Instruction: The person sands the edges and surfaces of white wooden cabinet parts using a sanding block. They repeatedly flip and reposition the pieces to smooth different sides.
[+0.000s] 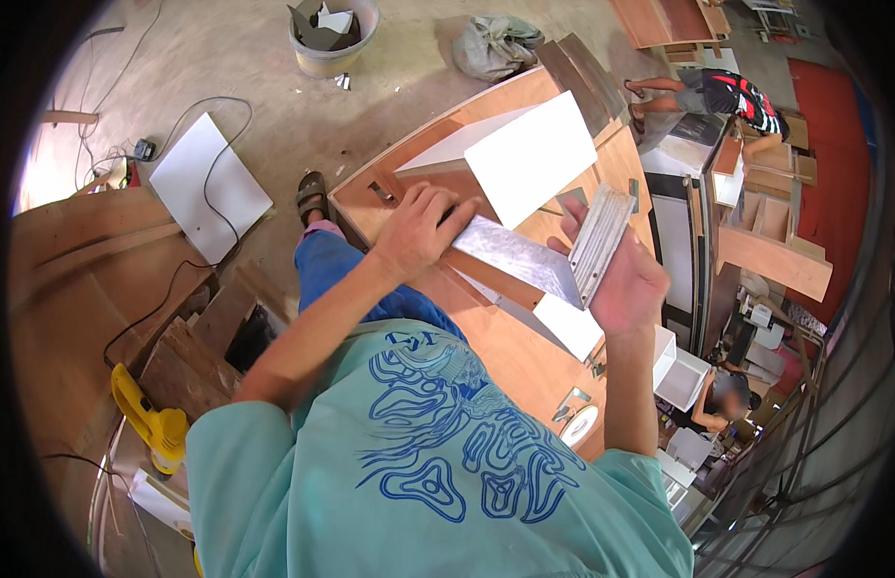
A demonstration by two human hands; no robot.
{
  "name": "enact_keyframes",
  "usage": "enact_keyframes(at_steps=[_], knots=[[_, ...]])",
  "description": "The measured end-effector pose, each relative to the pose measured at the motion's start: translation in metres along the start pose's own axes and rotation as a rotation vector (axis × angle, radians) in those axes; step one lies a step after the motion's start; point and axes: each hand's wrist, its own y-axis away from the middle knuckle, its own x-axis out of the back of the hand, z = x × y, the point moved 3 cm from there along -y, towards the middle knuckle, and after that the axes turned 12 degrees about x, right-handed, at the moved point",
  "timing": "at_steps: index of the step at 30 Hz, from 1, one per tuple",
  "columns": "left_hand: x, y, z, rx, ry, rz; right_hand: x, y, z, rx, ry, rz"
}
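Between my hands is a wooden piece with a shiny, scuffed metallic-looking face [518, 259] and a ribbed metal strip [601, 244] across its right end. My left hand [424, 227] grips its left end, fingers over the edge. Against the ribbed end lies my right hand [630, 278], its thumb and fingers on either side of the strip. Below the piece sits a box-like part with a white face [570, 325] on a plywood panel [516, 354]. Just beyond my hands a larger white-faced box [532, 157] rests on the same work surface.
Rolls of tape [580, 426] lie near my right forearm. A yellow power tool [155, 426] stands at left beside stacked boards. A cable crosses a white panel [210, 189] on the floor. A bucket [334, 58] and sack [496, 47] stand beyond. Two people work at right.
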Motion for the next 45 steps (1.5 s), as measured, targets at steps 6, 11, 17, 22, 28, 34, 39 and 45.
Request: enact_keyframes(at_steps=[6,11,17,22,28,34,39,45], knots=[[-0.008,-0.047,-0.036,-0.214,-0.063,-0.352,-0.023,-0.035,0.023,0.202,0.943,-0.183],[-0.029,-0.090,-0.064,-0.571,-0.412,-0.503,-0.010,-0.051,0.047,0.386,1.120,-0.258],[-0.053,-0.081,-0.076,-0.566,-0.348,-0.550,0.019,-0.045,0.063,0.469,1.222,-0.312],[-0.052,-0.084,-0.067,-0.564,-0.374,-0.518,0.059,-0.040,0.071,0.503,1.052,-0.266],[-0.054,-0.076,-0.071,-0.534,-0.273,-0.412,0.050,-0.046,0.072,0.484,0.990,-0.255],[-0.055,-0.077,-0.074,-0.598,-0.324,-0.344,0.061,-0.048,0.070,0.543,0.977,-0.333],[-0.054,-0.073,-0.075,-0.611,-0.330,-0.331,0.045,-0.049,0.068,0.429,0.922,-0.225],[-0.055,-0.079,-0.080,-0.655,-0.287,-0.309,0.058,-0.056,0.077,0.456,0.858,-0.281]])
